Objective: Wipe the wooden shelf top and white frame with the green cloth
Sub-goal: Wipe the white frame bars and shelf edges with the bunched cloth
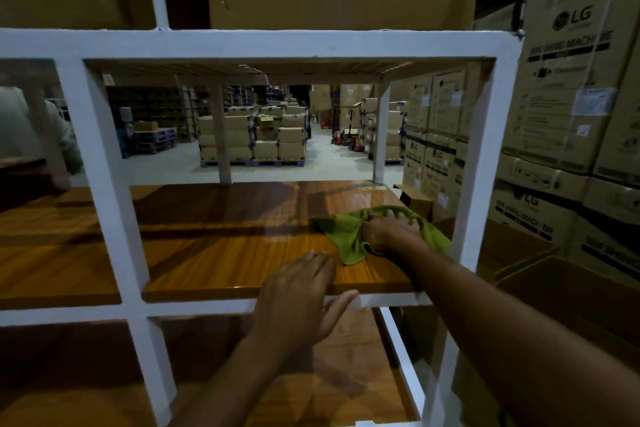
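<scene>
Bunched green cloth (341,236) lies on the wooden shelf top (225,239) toward its right side, just beside the white frame (476,166) upright. The right hand (389,229) is on it, grip curled into the fabric, pressing down. The left hand (298,302) grip is open, fingers flat on the shelf's front edge, thumb along the white rail; stacked cardboard boxes (568,87) right of frame.

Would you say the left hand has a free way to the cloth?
Probably yes: the left hand rests on the shelf edge, and only bare wood lies between it and the cloth, which the right hand holds.
</scene>
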Demonstrator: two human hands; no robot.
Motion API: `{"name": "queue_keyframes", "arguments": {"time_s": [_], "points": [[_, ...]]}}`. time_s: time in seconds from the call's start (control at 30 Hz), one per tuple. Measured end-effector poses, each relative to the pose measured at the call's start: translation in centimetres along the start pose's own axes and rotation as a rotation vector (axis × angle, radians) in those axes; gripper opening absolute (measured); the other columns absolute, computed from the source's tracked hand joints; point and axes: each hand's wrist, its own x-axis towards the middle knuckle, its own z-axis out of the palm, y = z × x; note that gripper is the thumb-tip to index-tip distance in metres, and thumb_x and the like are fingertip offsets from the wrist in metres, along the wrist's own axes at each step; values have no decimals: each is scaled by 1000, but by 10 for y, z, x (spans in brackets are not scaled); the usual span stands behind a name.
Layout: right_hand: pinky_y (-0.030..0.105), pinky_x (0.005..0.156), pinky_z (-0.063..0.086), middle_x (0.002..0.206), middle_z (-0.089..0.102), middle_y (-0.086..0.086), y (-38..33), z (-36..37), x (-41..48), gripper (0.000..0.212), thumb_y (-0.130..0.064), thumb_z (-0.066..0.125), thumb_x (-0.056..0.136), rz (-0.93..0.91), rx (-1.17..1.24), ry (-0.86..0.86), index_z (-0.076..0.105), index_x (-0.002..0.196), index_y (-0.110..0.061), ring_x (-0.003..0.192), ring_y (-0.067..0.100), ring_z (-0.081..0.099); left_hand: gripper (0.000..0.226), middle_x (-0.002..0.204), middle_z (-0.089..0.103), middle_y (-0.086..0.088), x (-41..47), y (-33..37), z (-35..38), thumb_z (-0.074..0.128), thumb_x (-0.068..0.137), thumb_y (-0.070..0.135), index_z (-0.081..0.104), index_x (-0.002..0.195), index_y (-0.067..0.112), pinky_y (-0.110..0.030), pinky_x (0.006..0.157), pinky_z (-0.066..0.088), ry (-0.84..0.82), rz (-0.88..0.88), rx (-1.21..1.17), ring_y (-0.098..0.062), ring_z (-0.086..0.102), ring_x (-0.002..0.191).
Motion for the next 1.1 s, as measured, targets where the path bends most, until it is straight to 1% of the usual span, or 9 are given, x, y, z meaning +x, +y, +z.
{"name": "queue_keyframes", "arguments": {"time_s": [0.07, 0.17, 0.3, 0.43, 0.53, 0.7, 0.87, 1.0, 1.1], "points": [[60, 118, 2, 164, 0, 17, -5, 0, 16, 70, -58, 32, 99, 8, -14, 14, 8, 157, -27, 149, 42, 1, 59, 112, 72, -9, -1, 0, 7, 43, 93, 60, 73, 108, 11, -34, 82, 54, 64, 2, 27, -23, 68, 103], [61, 118, 8, 161, 12, 21, -6, -2, 43, 76, -58, 50, 93, -6, -3, 62, 23, 154, -21, 147, 45, 10, 58, 107, 73, -10, -1, -1, 13, 48, 93, 60, 75, 103, 10, -33, 77, 56, 147, 32, 59, -24, 70, 97], [64, 117, 11, 156, 22, 25, -8, -10, 77, 88, -58, 63, 84, 43, 3, 30, 26, 152, -17, 144, 47, 17, 58, 106, 74, -9, -1, -4, 19, 50, 92, 61, 76, 102, 10, -33, 76, 56, 166, 43, 91, -24, 71, 94], [55, 118, 16, 154, 29, 20, -11, -14, 103, 85, -71, 47, 87, 41, 79, 71, 31, 150, -16, 141, 41, 25, 54, 104, 75, -8, 0, -6, 23, 58, 88, 61, 78, 99, 11, -33, 74, 57, 210, 68, 126, -22, 72, 92], [50, 118, 17, 155, 28, 18, -11, -17, 103, 88, -74, 50, 83, 58, 171, 53, 33, 150, -19, 141, 39, 25, 54, 102, 75, -9, 2, -7, 22, 59, 88, 60, 78, 98, 10, -32, 73, 57, 224, 83, 153, -22, 72, 91], [62, 118, 6, 163, 9, 14, -11, -10, 82, 79, -70, 47, 87, -39, 45, 2, 21, 154, -38, 148, 39, 8, 53, 102, 75, -10, 3, -6, 21, 58, 90, 58, 78, 97, 9, -30, 70, 56, 250, 89, 151, -23, 72, 88], [62, 117, 5, 163, 4, 19, -14, -4, 29, 73, -69, 34, 93, -66, -21, 30, 18, 155, -34, 148, 43, 3, 50, 102, 75, -9, 2, -5, 18, 59, 90, 56, 77, 97, 10, -30, 69, 54, 270, 80, 99, -22, 72, 89], [57, 119, 2, 164, 1, 15, -15, 0, -4, 74, -68, 20, 95, -17, 35, 31, 11, 157, -29, 150, 38, 1, 48, 103, 74, -9, 1, -4, 16, 58, 91, 53, 76, 99, 9, -31, 67, 54, 225, 61, 49, -23, 71, 89], [57, 118, 2, 164, 3, 15, -12, 3, -32, 71, -65, 18, 97, -70, 56, 55, 11, 157, -28, 150, 37, 1, 51, 111, 70, -9, 2, -3, 8, 54, 93, 54, 72, 109, 10, -29, 67, 52, 159, 42, -8, -24, 68, 93]]}}
